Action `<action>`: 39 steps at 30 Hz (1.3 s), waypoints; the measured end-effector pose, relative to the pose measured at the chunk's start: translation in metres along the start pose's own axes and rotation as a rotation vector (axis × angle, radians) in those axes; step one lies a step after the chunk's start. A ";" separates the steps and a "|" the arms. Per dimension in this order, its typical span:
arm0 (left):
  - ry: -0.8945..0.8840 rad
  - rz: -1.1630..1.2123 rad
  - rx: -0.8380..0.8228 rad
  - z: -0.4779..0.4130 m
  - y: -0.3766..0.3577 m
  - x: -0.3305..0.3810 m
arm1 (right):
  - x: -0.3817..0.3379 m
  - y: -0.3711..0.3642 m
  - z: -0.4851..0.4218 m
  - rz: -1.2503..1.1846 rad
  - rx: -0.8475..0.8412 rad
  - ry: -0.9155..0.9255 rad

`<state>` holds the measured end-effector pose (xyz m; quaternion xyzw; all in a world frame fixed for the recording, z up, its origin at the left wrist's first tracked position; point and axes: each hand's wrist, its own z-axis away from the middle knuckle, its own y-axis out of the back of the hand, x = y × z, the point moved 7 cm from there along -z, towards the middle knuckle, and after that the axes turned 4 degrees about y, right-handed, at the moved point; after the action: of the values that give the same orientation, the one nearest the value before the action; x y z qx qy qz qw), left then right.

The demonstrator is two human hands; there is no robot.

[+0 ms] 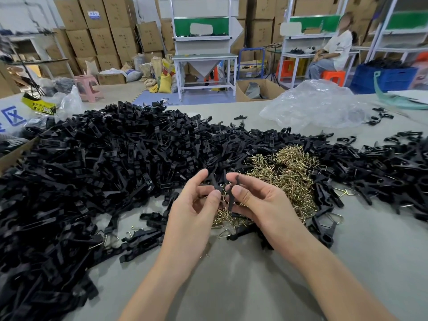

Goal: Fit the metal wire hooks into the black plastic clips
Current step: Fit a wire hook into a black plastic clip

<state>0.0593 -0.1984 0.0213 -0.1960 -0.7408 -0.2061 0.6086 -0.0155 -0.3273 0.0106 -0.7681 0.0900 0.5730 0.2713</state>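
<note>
Pinched a black plastic clip (215,181) in the left hand (196,205), thumb and forefinger curled round it, just left of the frame's centre. Gripped a second black clip (231,196) upright in the right hand (259,200), forefinger on its top end and thumb against its side. Held the two clips close together, upper ends nearly meeting, above the near edge of the brass-coloured wire hooks (284,174). Could not tell whether a hook was already caught between the fingers: too small and too tangled there. Had that hook heap directly behind and to the right of the hands, at mid-frame, ringed by black clips. Had the great mound of loose clips (104,158) spread across the whole left half of the frame and running on in a thinner band to the right edge. Noted a few clips with wire hooks fitted (322,228) lying right of the right wrist, with more of them at lower left beside the left forearm. Rested everything on a grey desk (231,286), its surface showing in the lower middle between the forearms. Found a crumpled clear plastic bag (317,103) on the desk at upper right. Saw, beyond the desk, stacked cardboard boxes (104,31) at upper left, a white workbench (205,61) at top centre, a pink stool (86,85) at left, a blue crate (384,77) at right, and a seated person (333,52) on an orange stool (333,76) at upper right.
</note>
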 end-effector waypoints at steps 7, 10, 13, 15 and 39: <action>0.062 0.162 -0.016 -0.001 0.002 0.000 | -0.002 -0.002 0.002 0.026 -0.032 0.010; 0.129 0.294 -0.088 -0.002 -0.005 -0.002 | -0.004 -0.001 0.002 0.045 -0.020 0.027; 0.077 0.205 -0.073 -0.002 -0.004 0.000 | -0.006 -0.003 0.003 0.065 -0.026 0.037; 0.021 0.098 -0.025 -0.002 -0.001 0.001 | -0.009 -0.004 0.003 0.096 -0.028 0.050; -0.090 -0.065 -0.045 0.003 -0.003 0.007 | -0.009 0.003 0.001 0.074 0.013 0.059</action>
<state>0.0541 -0.1990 0.0272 -0.1943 -0.7685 -0.2335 0.5632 -0.0209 -0.3313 0.0180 -0.7789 0.1300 0.5592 0.2524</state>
